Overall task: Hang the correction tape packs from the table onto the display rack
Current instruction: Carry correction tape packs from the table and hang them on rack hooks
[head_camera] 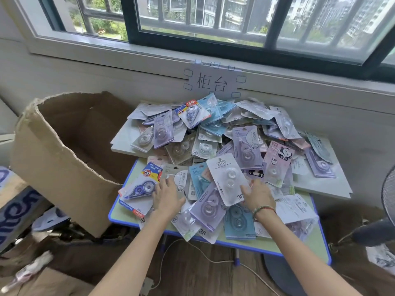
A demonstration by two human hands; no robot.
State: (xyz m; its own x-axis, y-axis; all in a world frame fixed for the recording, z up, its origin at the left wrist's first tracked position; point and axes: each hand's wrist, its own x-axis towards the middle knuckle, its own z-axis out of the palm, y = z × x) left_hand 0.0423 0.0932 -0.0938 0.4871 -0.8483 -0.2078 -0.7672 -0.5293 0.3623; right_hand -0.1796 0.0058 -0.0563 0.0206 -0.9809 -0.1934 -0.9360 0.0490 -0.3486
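Dozens of correction tape packs (213,150) cover the table (277,246); near its front edge, the right hand (256,196) pinches a white pack (229,178), apparently selecting it, while the left hand (167,197) lies flat on neighbouring packs.

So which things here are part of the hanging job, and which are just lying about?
Job: correction tape packs heaped on the table; white pack in the right hand; left hand on the heap.
Lying about: torn cardboard box, paper sign, fan, cable.
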